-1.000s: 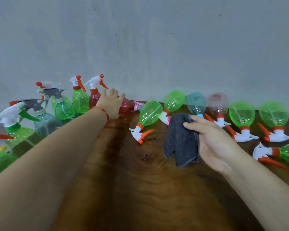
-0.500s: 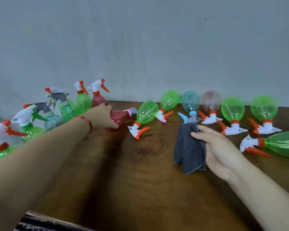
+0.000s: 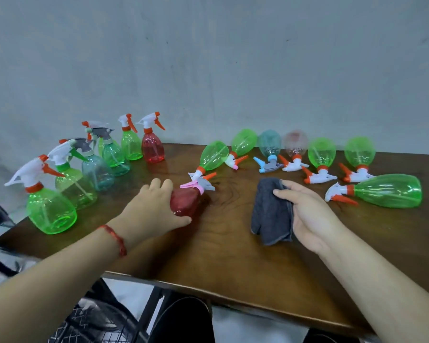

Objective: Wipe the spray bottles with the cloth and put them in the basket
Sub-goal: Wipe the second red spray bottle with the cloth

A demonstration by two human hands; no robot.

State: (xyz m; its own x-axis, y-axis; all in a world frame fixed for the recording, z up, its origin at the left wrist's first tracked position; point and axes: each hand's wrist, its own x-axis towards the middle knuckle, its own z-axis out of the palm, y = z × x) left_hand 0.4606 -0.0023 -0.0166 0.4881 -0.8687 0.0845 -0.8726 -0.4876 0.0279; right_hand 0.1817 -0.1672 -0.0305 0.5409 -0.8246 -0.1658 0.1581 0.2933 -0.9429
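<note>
Left hand (image 3: 154,209) grasps the body of the red spray bottle (image 3: 186,203), which lies on its side on the bench (image 3: 233,258), its pink-and-grey trigger head pointing away. Right hand (image 3: 307,214) grips the folded grey cloth (image 3: 270,211), well apart from that bottle. Upright bottles (image 3: 51,211) stand at left; lying bottles (image 3: 321,153) line the back. Black mesh basket (image 3: 84,323) sits below the near edge.

Even soft light — edges warped.
</note>
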